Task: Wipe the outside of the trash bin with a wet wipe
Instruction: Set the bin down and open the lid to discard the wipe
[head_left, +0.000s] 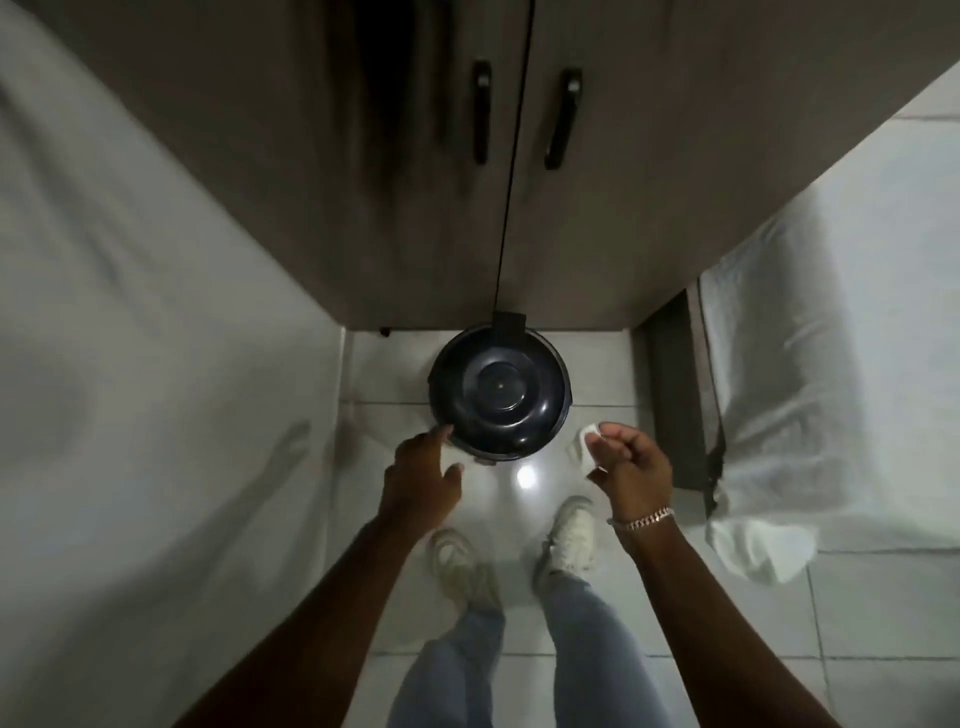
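A round black trash bin (498, 389) with a domed lid stands on the white tiled floor, seen from straight above, against a brown cabinet. My left hand (423, 478) is at the bin's lower left edge, fingers apart, a fingertip at the lid's rim. To the bin's lower right, my right hand (626, 460) pinches a crumpled white wet wipe (584, 441). The wipe hangs apart from the bin. The bin's sides are mostly hidden under the lid.
A brown cabinet (415, 182) with two dark handles rises behind the bin, and a black cord (511, 171) runs down it. White-sheeted beds flank the narrow aisle at left (130, 364) and right (831, 338). My feet in white shoes (569, 535) stand just below the bin.
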